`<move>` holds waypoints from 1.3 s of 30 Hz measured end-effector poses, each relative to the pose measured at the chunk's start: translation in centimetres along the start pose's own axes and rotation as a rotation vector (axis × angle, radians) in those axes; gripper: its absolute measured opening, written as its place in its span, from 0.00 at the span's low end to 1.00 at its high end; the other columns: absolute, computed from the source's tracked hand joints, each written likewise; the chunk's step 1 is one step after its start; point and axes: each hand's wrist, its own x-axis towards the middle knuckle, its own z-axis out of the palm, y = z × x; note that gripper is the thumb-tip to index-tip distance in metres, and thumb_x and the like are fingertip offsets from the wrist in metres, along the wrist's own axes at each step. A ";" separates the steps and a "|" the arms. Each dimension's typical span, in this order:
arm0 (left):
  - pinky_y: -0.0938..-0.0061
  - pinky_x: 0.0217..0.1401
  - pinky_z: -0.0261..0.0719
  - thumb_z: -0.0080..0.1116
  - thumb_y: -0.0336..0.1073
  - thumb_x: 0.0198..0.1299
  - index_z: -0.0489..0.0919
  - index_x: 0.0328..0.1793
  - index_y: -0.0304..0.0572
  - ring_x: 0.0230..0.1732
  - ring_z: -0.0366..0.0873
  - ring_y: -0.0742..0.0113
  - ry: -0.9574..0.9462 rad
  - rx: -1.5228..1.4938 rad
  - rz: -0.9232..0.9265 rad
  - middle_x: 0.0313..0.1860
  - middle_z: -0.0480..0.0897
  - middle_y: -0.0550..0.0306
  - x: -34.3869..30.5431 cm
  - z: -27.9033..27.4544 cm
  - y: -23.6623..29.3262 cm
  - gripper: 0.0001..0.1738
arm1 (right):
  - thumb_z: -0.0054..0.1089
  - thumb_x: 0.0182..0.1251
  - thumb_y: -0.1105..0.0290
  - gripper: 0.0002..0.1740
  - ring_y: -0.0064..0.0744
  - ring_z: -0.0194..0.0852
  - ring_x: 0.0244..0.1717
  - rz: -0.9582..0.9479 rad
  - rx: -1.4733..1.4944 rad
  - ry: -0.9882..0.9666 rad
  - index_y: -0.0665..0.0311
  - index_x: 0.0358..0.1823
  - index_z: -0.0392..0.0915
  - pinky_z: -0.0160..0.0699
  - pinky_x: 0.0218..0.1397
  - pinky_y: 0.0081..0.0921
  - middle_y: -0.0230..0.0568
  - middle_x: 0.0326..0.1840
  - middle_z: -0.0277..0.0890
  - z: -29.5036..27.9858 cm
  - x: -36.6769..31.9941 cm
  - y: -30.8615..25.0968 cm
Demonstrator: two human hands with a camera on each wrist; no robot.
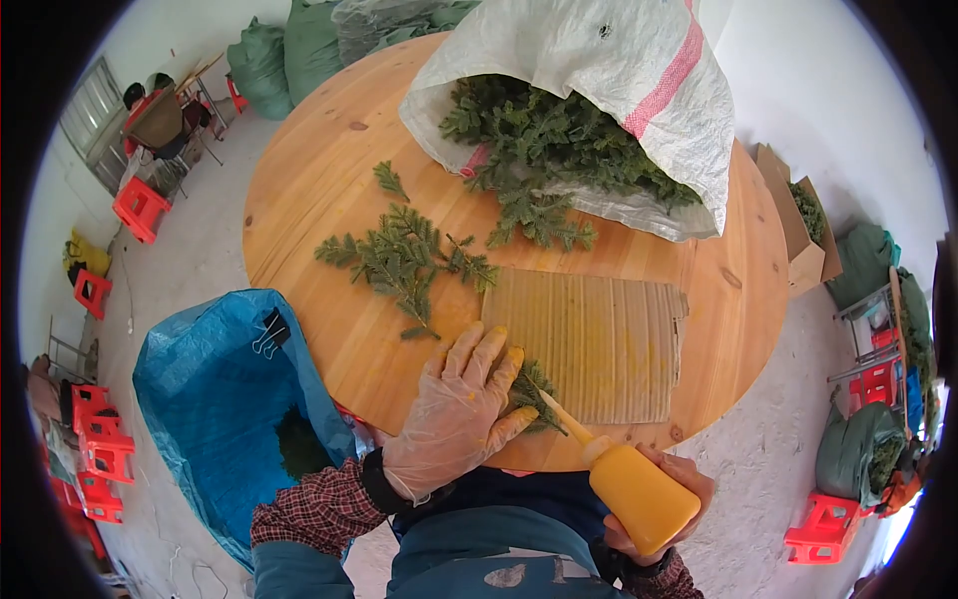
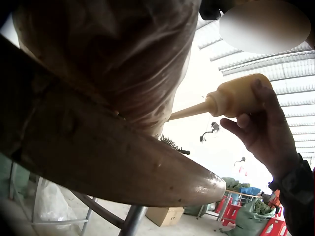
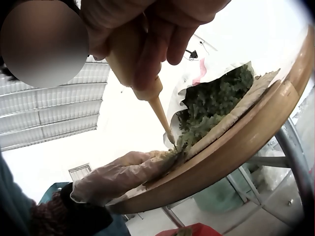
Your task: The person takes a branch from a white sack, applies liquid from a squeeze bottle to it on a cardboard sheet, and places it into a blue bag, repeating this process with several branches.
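Observation:
My left hand [image 1: 451, 424], in a clear plastic glove with yellow smears, lies at the table's near edge, holding a small fir sprig [image 1: 537, 396] between thumb and forefinger. My bare right hand [image 1: 671, 502] grips a yellow squeeze bottle [image 1: 639, 496] with a long tapered nozzle [image 3: 160, 114]. The bottle is tilted, and its nozzle tip points down right at the sprig. Beside the sprig lies a corrugated cardboard piece [image 1: 589, 344] with yellow stains. More fir sprigs [image 1: 397, 262] are spread on the wood beyond my left hand.
A white woven sack [image 1: 589, 50] full of fir branches [image 1: 559, 140] lies on the round wooden table [image 1: 329, 130]. An open blue bag [image 1: 190, 369] with a binder clip stands at the left. Red stools [image 1: 140, 210] and a cardboard box [image 1: 798, 225] are on the floor around.

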 end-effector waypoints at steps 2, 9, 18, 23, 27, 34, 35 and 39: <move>0.48 0.68 0.61 0.57 0.58 0.63 0.73 0.68 0.33 0.75 0.57 0.41 -0.006 0.007 0.002 0.72 0.65 0.42 0.0 0.0 0.0 0.38 | 0.85 0.45 0.56 0.49 0.44 0.80 0.53 0.000 0.006 -0.011 0.65 0.61 0.59 0.82 0.56 0.38 0.60 0.54 0.74 -0.5 -0.2 -0.2; 0.48 0.70 0.59 0.57 0.58 0.63 0.74 0.66 0.32 0.75 0.58 0.42 0.026 0.011 0.017 0.72 0.65 0.42 0.1 0.0 0.1 0.37 | 0.85 0.46 0.59 0.47 0.44 0.80 0.53 0.015 0.066 -0.009 0.64 0.61 0.60 0.84 0.55 0.37 0.60 0.54 0.74 -1.0 -0.8 -1.0; 0.49 0.73 0.58 0.60 0.55 0.60 0.75 0.65 0.31 0.73 0.60 0.44 0.039 -0.008 0.014 0.71 0.66 0.40 0.2 -0.1 0.2 0.37 | 0.78 0.47 0.39 0.50 0.39 0.82 0.47 0.112 0.006 0.148 0.67 0.56 0.61 0.86 0.50 0.31 0.53 0.47 0.76 -1.4 -2.2 -1.4; 0.49 0.73 0.58 0.61 0.55 0.60 0.75 0.64 0.30 0.73 0.60 0.44 0.045 -0.006 0.017 0.71 0.66 0.40 0.2 -0.2 0.3 0.36 | 0.77 0.46 0.35 0.51 0.38 0.82 0.46 0.171 0.013 0.183 0.66 0.56 0.61 0.86 0.49 0.30 0.52 0.48 0.76 -1.5 -2.9 -2.1; 0.49 0.73 0.59 0.61 0.55 0.60 0.76 0.64 0.30 0.73 0.59 0.44 0.047 -0.002 0.018 0.71 0.66 0.40 0.2 0.0 0.2 0.36 | 0.75 0.46 0.33 0.52 0.37 0.82 0.45 0.212 -0.065 0.199 0.66 0.56 0.61 0.86 0.47 0.29 0.51 0.47 0.76 -1.9 -3.1 -2.2; 0.47 0.71 0.59 0.61 0.54 0.61 0.73 0.67 0.33 0.74 0.59 0.42 0.033 -0.019 0.011 0.73 0.64 0.41 0.2 -0.2 0.2 0.36 | 0.73 0.46 0.30 0.52 0.35 0.82 0.43 0.230 -0.112 0.205 0.67 0.56 0.62 0.84 0.44 0.26 0.50 0.45 0.77 -2.6 -3.6 -2.2; 0.47 0.71 0.59 0.61 0.54 0.61 0.73 0.67 0.33 0.74 0.59 0.42 0.032 -0.019 0.012 0.73 0.64 0.41 0.2 -0.2 0.2 0.36 | 0.72 0.46 0.30 0.53 0.34 0.81 0.43 0.253 -0.125 0.196 0.67 0.56 0.62 0.84 0.44 0.26 0.49 0.44 0.77 -2.7 -3.6 -2.3; 0.48 0.70 0.59 0.61 0.54 0.61 0.73 0.67 0.33 0.74 0.59 0.42 0.031 -0.025 0.014 0.73 0.64 0.41 0.2 -0.1 0.2 0.36 | 0.71 0.46 0.28 0.53 0.34 0.81 0.43 0.250 -0.179 0.168 0.67 0.56 0.62 0.84 0.45 0.26 0.49 0.45 0.77 -3.6 -3.8 -1.9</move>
